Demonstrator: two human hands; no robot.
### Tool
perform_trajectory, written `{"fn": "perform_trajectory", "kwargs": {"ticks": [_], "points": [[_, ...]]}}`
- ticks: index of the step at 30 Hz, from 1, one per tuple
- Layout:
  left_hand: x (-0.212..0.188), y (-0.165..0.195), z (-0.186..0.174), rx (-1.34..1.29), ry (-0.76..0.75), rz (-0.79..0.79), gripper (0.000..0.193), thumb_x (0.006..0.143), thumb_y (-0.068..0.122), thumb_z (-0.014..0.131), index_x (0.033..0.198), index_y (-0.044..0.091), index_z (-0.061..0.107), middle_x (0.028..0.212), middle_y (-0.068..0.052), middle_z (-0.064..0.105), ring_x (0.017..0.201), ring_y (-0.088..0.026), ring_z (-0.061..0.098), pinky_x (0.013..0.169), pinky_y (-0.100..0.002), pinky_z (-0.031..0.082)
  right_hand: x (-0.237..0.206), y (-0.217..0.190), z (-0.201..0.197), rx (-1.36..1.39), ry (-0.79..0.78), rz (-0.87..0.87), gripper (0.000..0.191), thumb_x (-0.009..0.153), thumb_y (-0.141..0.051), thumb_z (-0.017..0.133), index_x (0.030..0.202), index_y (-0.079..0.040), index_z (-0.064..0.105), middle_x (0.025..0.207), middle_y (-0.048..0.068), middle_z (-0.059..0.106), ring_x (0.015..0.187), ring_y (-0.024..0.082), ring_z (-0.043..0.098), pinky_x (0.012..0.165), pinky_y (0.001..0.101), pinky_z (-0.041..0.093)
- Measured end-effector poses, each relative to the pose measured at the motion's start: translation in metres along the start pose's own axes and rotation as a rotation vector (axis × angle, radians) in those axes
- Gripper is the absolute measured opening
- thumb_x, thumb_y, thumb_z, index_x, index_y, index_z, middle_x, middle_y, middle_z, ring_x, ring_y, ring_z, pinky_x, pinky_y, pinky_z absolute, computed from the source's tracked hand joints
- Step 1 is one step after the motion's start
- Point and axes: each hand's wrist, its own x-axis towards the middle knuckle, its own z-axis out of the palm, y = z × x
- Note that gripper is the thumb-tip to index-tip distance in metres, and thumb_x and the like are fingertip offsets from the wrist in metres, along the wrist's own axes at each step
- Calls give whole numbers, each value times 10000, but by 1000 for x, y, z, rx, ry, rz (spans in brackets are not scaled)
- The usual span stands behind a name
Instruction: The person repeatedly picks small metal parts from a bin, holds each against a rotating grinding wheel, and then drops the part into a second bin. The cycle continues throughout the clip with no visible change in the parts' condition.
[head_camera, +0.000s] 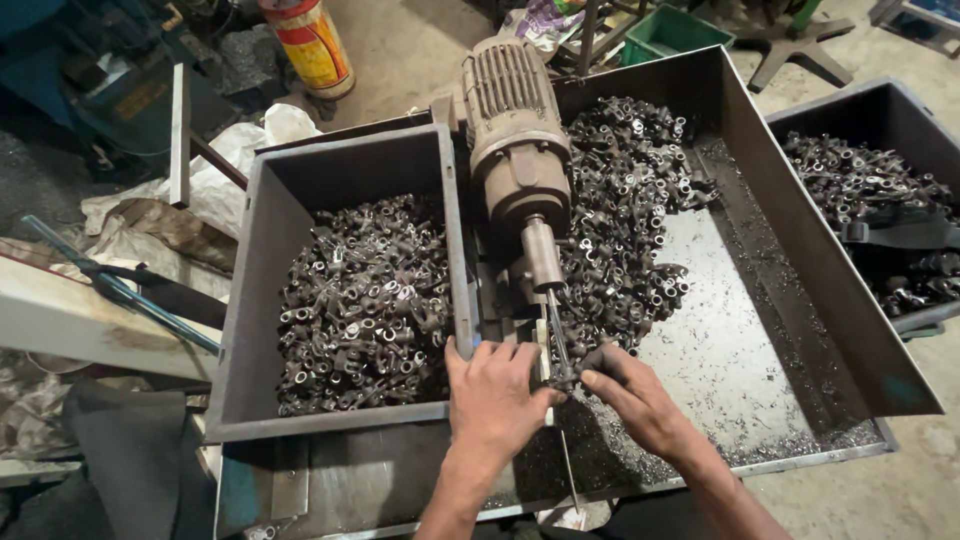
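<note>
A rusty electric motor lies between two metal bins, its shaft ending in a thin spindle that points toward me. My left hand rests at the spindle's tip, fingers curled against the bin's edge. My right hand pinches a small dark metal fitting right beside the spindle tip. The left bin holds a heap of small metal fittings. The wide tray to the right holds another heap of fittings near the motor.
A third bin of similar parts stands at the far right. Metal shavings cover the tray floor. A yellow-red drum, a green crate, white sacks and a blue rod lie around the floor.
</note>
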Motion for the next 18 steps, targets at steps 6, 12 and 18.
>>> {"fn": "perform_trajectory", "kwargs": {"ticks": [6, 12, 18], "points": [[0, 4, 1, 28, 32, -7, 457, 714, 410, 853, 1044, 126, 715, 976, -46, 724, 1012, -270, 648, 1069, -725, 286, -1, -15, 1, -202, 17, 71, 355, 1021, -376, 530, 923, -38, 577, 751, 95, 565, 710, 219, 552, 663, 374, 488], [-7, 2, 14, 54, 153, 32, 419, 728, 377, 855, 1032, 126, 713, 925, -50, 726, 962, -275, 671, 1028, -707, 335, -7, -23, 5, -224, 129, -7, 296, 988, -332, 552, 1026, -45, 618, 776, 113, 636, 687, 228, 621, 657, 382, 512], [-6, 5, 18, 55, 211, 12, 403, 707, 360, 867, 990, 126, 701, 863, -53, 720, 854, -271, 703, 995, -667, 368, -1, -12, 11, -204, 176, 86, 385, 993, -381, 568, 911, -21, 677, 677, 104, 580, 617, 200, 537, 576, 370, 449]]}}
